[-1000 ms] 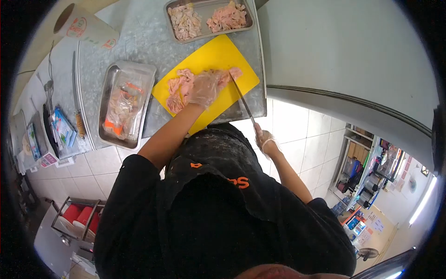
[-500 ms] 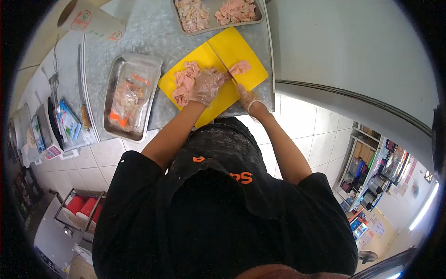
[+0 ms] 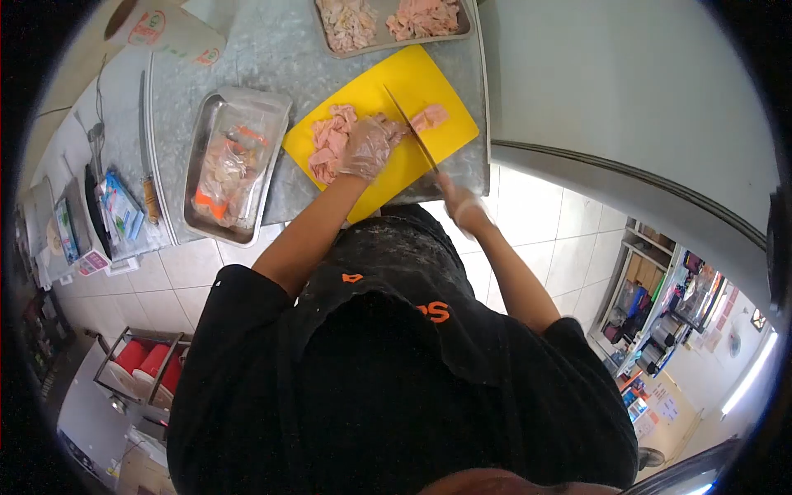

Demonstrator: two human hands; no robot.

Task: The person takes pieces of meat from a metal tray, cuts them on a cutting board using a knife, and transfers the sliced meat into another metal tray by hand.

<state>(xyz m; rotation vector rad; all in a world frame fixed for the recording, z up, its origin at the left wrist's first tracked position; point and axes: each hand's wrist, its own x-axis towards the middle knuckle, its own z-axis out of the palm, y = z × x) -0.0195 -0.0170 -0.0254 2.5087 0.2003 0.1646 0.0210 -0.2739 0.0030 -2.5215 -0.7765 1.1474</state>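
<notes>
A yellow cutting board [image 3: 417, 70] lies at an angle on the metal worktop. My left hand [image 3: 369, 148], in a clear plastic glove, is closed on pale pink raw meat [image 3: 398, 132] at the board's middle. Left of it sits a pile of the same meat [image 3: 332, 136]. My right hand [image 3: 464, 206], also gloved and slightly blurred, grips the handle of a long knife [image 3: 406, 118]. The blade slants across the board, touching or close to the meat by my left fingertips. Beyond the blade lies a cut piece of meat [image 3: 430, 117].
A metal tray [image 3: 326, 45] with two heaps of meat stands behind the board. To the left is another metal tray [image 3: 191, 198] with a plastic bag [image 3: 227, 169] in it. A second knife [image 3: 148, 186] and a printed roll [image 3: 165, 33] lie farther left. A grey panel [image 3: 610, 82] borders the right.
My right hand has drawn back toward my body with the knife, and more of the handle shows. My left hand stays on the meat.
</notes>
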